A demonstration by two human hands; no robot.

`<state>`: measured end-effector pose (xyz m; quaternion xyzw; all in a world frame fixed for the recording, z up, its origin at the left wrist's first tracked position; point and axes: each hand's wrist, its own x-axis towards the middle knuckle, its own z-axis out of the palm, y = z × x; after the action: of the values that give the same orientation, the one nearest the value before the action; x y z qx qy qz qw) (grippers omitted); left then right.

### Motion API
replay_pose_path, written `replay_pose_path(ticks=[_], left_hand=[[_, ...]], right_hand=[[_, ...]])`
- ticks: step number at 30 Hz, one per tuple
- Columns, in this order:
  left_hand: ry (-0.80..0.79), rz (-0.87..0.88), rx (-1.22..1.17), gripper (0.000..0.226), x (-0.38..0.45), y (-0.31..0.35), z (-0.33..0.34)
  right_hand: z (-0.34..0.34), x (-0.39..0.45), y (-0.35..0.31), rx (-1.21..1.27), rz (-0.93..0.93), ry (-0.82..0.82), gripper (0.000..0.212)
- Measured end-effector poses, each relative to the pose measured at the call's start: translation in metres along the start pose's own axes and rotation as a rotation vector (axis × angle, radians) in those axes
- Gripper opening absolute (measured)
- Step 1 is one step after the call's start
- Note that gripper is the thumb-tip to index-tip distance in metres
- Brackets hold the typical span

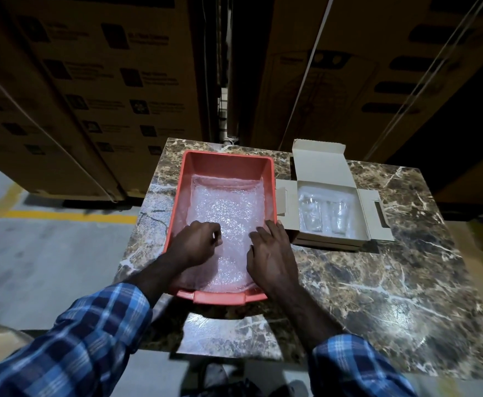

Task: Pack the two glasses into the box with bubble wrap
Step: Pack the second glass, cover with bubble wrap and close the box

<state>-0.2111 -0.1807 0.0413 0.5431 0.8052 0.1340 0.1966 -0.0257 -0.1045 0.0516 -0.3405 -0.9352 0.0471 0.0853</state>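
Over the red tub (188, 179), my left hand (197, 243) pinches the bubble wrap (226, 207); right hand (272, 253) lies flat, open. Glasses (324, 214) sit right, nearer it.

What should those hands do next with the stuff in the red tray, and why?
Probably pinch the top sheet of bubble wrap and lift it out of the red tray. Both the left hand and right hand rest on it, and the two glasses already lie in the open box, seemingly needing cover.
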Motion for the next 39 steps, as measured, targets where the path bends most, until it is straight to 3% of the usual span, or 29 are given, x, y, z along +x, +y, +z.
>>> replay_pose_path(ticks=[5,9,14,16,21,23,30,39], left_hand=[[0.147,0.112,-0.111,0.018,-0.003,0.000,-0.019],[0.118,0.174,-0.183,0.018,-0.004,0.001,-0.036],[0.008,0.193,-0.118,0.019,0.002,-0.004,-0.073],[0.074,0.196,-0.148,0.014,0.006,0.000,-0.091],[0.459,0.190,-0.278,0.017,0.014,0.041,-0.134],[0.526,0.203,-0.377,0.016,0.017,0.063,-0.142],[0.430,0.247,-0.638,0.006,0.035,0.132,-0.115],[0.499,0.388,-0.737,0.012,0.060,0.264,-0.061]], right_hand=[[-0.015,0.003,-0.005,0.026,-0.090,-0.165,0.065],[-0.019,0.017,-0.005,0.131,-0.160,-0.125,0.025],[-0.041,0.038,0.013,0.548,0.077,-0.018,0.018],[-0.055,0.044,0.021,0.632,0.085,0.067,0.015],[-0.089,0.065,0.045,0.832,0.171,0.276,0.012],[-0.100,0.070,0.058,0.867,0.189,0.337,0.013],[-0.131,0.049,0.125,0.790,0.210,0.475,0.021],[-0.165,-0.017,0.240,0.236,0.240,0.883,0.025]])
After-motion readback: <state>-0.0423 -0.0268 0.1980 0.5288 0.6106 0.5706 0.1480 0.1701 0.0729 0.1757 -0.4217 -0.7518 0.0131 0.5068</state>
